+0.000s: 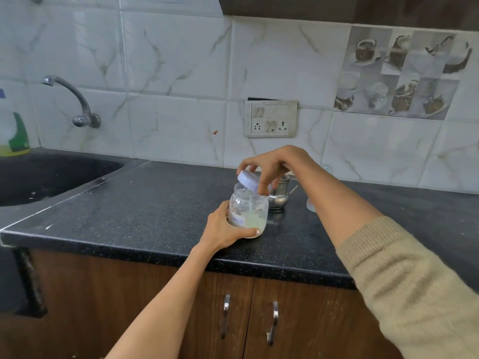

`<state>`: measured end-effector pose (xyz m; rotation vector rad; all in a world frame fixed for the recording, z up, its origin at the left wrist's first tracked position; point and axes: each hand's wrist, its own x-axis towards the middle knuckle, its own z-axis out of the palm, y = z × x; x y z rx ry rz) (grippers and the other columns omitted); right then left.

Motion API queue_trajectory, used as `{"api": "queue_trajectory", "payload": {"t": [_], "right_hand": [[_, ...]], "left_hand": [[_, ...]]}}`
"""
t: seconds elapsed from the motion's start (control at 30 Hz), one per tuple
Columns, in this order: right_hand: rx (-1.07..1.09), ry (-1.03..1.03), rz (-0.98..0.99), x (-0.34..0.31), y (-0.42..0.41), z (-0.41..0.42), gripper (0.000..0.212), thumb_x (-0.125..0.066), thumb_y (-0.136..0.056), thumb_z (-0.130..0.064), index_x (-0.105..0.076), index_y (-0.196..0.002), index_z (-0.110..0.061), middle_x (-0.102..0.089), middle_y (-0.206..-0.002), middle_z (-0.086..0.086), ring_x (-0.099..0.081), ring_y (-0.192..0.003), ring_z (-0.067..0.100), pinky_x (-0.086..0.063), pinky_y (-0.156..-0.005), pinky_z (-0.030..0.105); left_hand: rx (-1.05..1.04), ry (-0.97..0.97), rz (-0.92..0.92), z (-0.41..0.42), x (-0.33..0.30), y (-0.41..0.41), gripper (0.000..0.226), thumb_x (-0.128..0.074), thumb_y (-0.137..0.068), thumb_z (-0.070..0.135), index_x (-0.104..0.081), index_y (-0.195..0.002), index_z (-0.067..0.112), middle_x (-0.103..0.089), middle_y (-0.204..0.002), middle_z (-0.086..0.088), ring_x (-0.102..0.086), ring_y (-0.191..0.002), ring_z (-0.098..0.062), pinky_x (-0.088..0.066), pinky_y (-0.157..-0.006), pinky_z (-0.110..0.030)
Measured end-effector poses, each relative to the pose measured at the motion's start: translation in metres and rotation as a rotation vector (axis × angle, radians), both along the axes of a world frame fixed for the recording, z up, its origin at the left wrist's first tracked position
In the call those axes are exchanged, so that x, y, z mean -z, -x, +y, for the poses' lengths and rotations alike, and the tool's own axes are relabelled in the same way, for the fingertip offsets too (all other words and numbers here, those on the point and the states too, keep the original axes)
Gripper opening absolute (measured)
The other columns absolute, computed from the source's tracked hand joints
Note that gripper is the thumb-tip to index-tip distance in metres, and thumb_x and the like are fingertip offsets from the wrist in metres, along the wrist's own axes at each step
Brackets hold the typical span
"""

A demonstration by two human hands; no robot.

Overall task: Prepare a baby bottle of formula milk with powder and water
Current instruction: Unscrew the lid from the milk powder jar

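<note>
At far left of the frame we list a plastic bottle (14, 136) with a green label and yellowish liquid, standing at the edge of a dark sink (51, 177). Above the sink, a curved metal tap (75, 102) projects from the marble-patterned tile wall (176, 73). Lower centre-left: our left hand (225, 229), wrapped around the lower body of a clear jar (248, 211) that rests on the black speckled counter (155, 208); a label reading "formula" is partly covered by the fingers, and pale powder fills the jar's bottom portion. Above it, our right hand (269, 167) grips the white screw lid (249, 180), which sits tilted over the jar's mouth. Centre, on the wall: a switch and socket plate (271, 119). Just behind the jar, a small steel vessel (278, 196), partly hidden. Right of it, a clear object, too obscured by the forearm to identify. Lower right: a beige knitted sleeve (414, 286). Bottom: brown cabinet doors (207, 320) with metal handles.
</note>
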<state>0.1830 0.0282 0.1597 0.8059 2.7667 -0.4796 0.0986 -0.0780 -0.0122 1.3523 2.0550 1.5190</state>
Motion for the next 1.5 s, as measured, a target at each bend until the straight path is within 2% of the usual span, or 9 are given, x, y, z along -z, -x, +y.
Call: {"api": "queue_trajectory", "payload": {"t": [0.17, 0.23, 0.33, 0.43, 0.67, 1.0, 1.2, 1.4, 1.5], "right_hand": [[0.052, 0.206, 0.288, 0.013, -0.029, 0.022, 0.074, -0.073, -0.070, 0.005, -0.037, -0.124, -0.031, -0.039, -0.130, 0.001, -0.059, -0.091, 0.019, -0.056, -0.073, 0.029], [0.088, 0.258, 0.386, 0.029, -0.045, 0.032, 0.073, -0.076, -0.068, 0.000, -0.036, -0.123, -0.028, -0.041, -0.129, 0.002, -0.058, -0.095, 0.018, -0.055, -0.075, 0.028], [0.151, 0.249, 0.470, 0.062, -0.068, 0.044, 0.088, -0.083, -0.050, -0.026, -0.034, -0.123, -0.026, -0.045, -0.133, 0.002, -0.052, -0.113, 0.020, -0.051, -0.088, 0.031], [0.232, 0.276, 0.532, 0.100, -0.089, 0.054, 0.089, -0.082, -0.036, -0.042, -0.037, -0.111, -0.026, -0.052, -0.124, 0.004, -0.053, -0.109, 0.020, -0.048, -0.079, 0.027], [0.365, 0.319, 0.693, 0.153, -0.107, 0.059, 0.064, -0.091, -0.053, -0.033, -0.043, -0.094, -0.022, -0.056, -0.117, 0.004, -0.055, -0.105, 0.019, -0.048, -0.087, 0.037], [0.394, 0.228, 0.691, 0.168, -0.098, 0.051, 0.065, -0.088, -0.049, -0.047, -0.042, -0.090, -0.024, -0.057, -0.113, 0.002, -0.054, -0.103, 0.018, -0.049, -0.080, 0.035], [0.379, 0.189, 0.623, 0.169, -0.096, 0.050, 0.064, -0.087, -0.052, -0.048, -0.041, -0.089, -0.025, -0.056, -0.105, 0.000, -0.053, -0.094, 0.017, -0.042, -0.067, 0.030], [0.366, 0.204, 0.588, 0.168, -0.097, 0.048, 0.071, -0.086, -0.048, -0.053, -0.039, -0.093, -0.026, -0.056, -0.113, -0.003, -0.055, -0.101, 0.015, -0.048, -0.080, 0.034], [0.346, 0.277, 0.654, 0.166, -0.100, 0.049, 0.078, -0.084, -0.043, -0.058, -0.037, -0.096, -0.025, -0.053, -0.131, -0.001, -0.051, -0.120, 0.018, -0.045, -0.098, 0.039]], "left_hand": [[-0.020, -0.001, -0.009, -0.001, -0.001, -0.001, 0.088, -0.088, -0.057, 0.038, -0.043, -0.131, 0.020, -0.056, -0.127, 0.004, -0.050, -0.102, -0.006, -0.038, -0.082, -0.018], [-0.032, -0.013, -0.028, -0.002, -0.001, -0.002, 0.086, -0.088, -0.056, 0.035, -0.045, -0.129, 0.020, -0.057, -0.124, 0.005, -0.051, -0.100, -0.006, -0.038, -0.078, -0.015], [-0.062, -0.032, -0.070, -0.003, -0.001, -0.002, 0.085, -0.089, -0.056, 0.032, -0.046, -0.128, 0.020, -0.057, -0.119, 0.007, -0.052, -0.099, -0.007, -0.039, -0.080, -0.018], [-0.090, -0.047, -0.109, -0.003, -0.002, -0.001, 0.083, -0.090, -0.056, 0.029, -0.047, -0.126, 0.020, -0.056, -0.114, 0.008, -0.052, -0.098, -0.008, -0.041, -0.082, -0.021], [-0.128, -0.059, -0.151, -0.003, -0.002, 0.001, 0.083, -0.090, -0.057, 0.025, -0.046, -0.127, 0.020, -0.057, -0.118, 0.006, -0.051, -0.098, -0.008, -0.040, -0.082, -0.022], [-0.159, -0.081, -0.178, -0.002, -0.002, 0.004, 0.085, -0.089, -0.058, 0.022, -0.045, -0.130, 0.019, -0.056, -0.127, 0.000, -0.050, -0.102, -0.011, -0.041, -0.086, -0.024], [-0.149, -0.104, -0.172, -0.001, 0.000, 0.007, 0.083, -0.089, -0.057, 0.020, -0.046, -0.128, 0.021, -0.056, -0.127, 0.002, -0.051, -0.105, -0.011, -0.042, -0.089, -0.025], [-0.170, -0.055, -0.174, 0.001, 0.001, 0.009, 0.093, -0.090, -0.054, 0.026, -0.041, -0.133, 0.016, -0.053, -0.132, -0.001, -0.052, -0.113, -0.017, -0.043, -0.096, -0.030], [-0.199, -0.028, -0.181, -0.002, -0.002, 0.003, 0.133, -0.091, -0.050, 0.035, -0.007, -0.149, 0.011, -0.024, -0.154, -0.005, -0.029, -0.139, -0.023, -0.028, -0.113, -0.042]]}}
